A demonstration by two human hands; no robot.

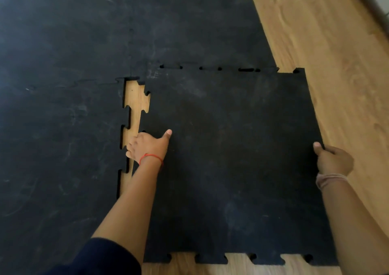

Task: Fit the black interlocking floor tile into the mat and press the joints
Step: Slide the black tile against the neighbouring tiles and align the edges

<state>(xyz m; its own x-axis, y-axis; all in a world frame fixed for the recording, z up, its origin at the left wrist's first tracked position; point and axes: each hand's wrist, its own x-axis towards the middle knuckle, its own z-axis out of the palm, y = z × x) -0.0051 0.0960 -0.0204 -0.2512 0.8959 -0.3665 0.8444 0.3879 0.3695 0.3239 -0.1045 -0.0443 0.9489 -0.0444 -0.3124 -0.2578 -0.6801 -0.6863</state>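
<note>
Black scuffed tile [231,159] sits on the wood floor [336,74], gapped from my mat [63,106]; left hand [148,146] fingers curl under its edge, right hand [333,161] grips the opposite edge.

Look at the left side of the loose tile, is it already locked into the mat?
No, a strip of wooden floor shows between the tile and the mat there.

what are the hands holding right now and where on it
Both hold the loose black tile: the left hand grips its left toothed edge, thumb on top; the right hand grips its right edge.
</note>
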